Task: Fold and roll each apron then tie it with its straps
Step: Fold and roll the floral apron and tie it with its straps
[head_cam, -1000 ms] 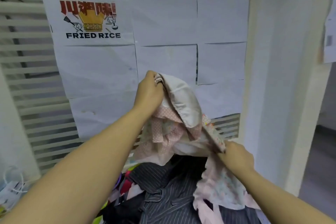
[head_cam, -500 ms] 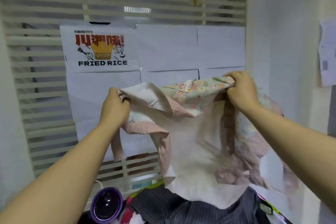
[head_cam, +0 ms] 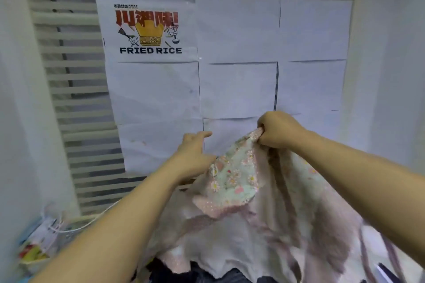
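Note:
A pink and pale-green floral apron (head_cam: 234, 179) with a white lining hangs in the air in front of me. My right hand (head_cam: 278, 130) grips its bunched top edge and holds it up. My left hand (head_cam: 195, 151) is just left of the cloth with fingers stretched forward, holding nothing; its wrist touches the apron's edge. The apron's lower part drapes down over a pile of dark striped clothes (head_cam: 207, 274). A thin pink strap (head_cam: 365, 257) trails at the lower right.
A slatted white partition (head_cam: 76, 89) stands close ahead, covered with paper sheets and a "FRIED RICE" poster (head_cam: 148, 30). A white wall (head_cam: 391, 76) is on the right. A plastic bag with papers (head_cam: 43, 236) lies at the lower left.
My left hand has let go of the apron's corner and opened. Both hands have come lower and closer together, and the spread apron now hangs bunched from my right hand alone.

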Demonstrator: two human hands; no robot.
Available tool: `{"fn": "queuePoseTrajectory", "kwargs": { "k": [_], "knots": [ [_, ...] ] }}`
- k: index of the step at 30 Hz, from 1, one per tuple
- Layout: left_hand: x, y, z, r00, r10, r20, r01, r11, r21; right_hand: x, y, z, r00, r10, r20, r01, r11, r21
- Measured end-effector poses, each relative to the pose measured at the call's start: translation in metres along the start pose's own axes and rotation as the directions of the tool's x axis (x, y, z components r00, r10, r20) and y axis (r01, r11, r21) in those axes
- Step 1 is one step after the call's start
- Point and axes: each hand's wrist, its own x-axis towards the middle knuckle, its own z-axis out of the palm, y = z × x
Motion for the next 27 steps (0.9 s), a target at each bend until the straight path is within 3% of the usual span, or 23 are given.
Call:
{"fn": "queuePoseTrajectory", "kwargs": {
  "k": [2,4,7,9,11,13,16,18,20,22,23,27],
  "knots": [
    [-0.011,0.014,0.036,0.995,0.096,0.024,-0.096,0.995,-0.025,-0.005,-0.008,0.017,0.998,-0.035,0.056,0.034,0.999,0.022],
    [-0.017,0.016,0.072,0.988,0.125,0.094,-0.139,0.978,0.155,-0.010,-0.014,0.026,0.992,-0.079,0.098,0.072,0.995,0.066],
    [-0.009,0.001,0.106,0.984,0.155,-0.083,-0.127,0.954,0.273,-0.018,-0.011,0.034,0.980,-0.132,0.149,0.104,0.978,0.179],
    [0.000,-0.007,0.107,0.952,0.191,-0.238,-0.175,0.980,0.090,-0.025,0.001,0.039,0.973,-0.162,0.162,0.120,0.963,0.241],
    [0.011,-0.013,0.100,0.947,0.162,-0.278,-0.180,0.983,-0.037,-0.035,0.017,0.044,0.976,-0.151,0.156,0.093,0.940,0.329],
    [0.018,-0.018,0.093,0.958,0.125,-0.258,-0.145,0.988,-0.061,-0.048,0.033,0.058,0.985,-0.075,0.157,-0.001,0.901,0.435],
    [0.025,-0.024,0.090,0.968,0.069,-0.242,-0.112,0.980,-0.167,-0.079,0.062,0.102,0.971,0.155,0.180,-0.224,0.849,0.478],
    [0.026,-0.027,0.090,0.968,0.040,-0.246,-0.092,0.975,-0.203,-0.105,0.076,0.137,0.908,0.325,0.264,-0.419,0.709,0.567],
    [0.026,-0.029,0.089,0.971,0.020,-0.238,-0.074,0.973,-0.217,-0.129,0.082,0.164,0.745,0.464,0.479,-0.659,0.400,0.637],
    [0.026,-0.030,0.088,0.979,0.006,-0.203,-0.055,0.969,-0.241,-0.144,0.082,0.184,0.569,0.415,0.710,-0.801,0.082,0.593],
    [0.025,-0.031,0.087,0.983,-0.005,-0.182,-0.044,0.963,-0.264,-0.149,0.080,0.191,0.523,0.358,0.773,-0.825,-0.013,0.565],
    [0.020,-0.032,0.073,0.986,-0.024,-0.162,-0.039,0.926,-0.376,-0.143,0.060,0.205,0.544,0.238,0.805,-0.778,-0.217,0.590]
  ]
}}
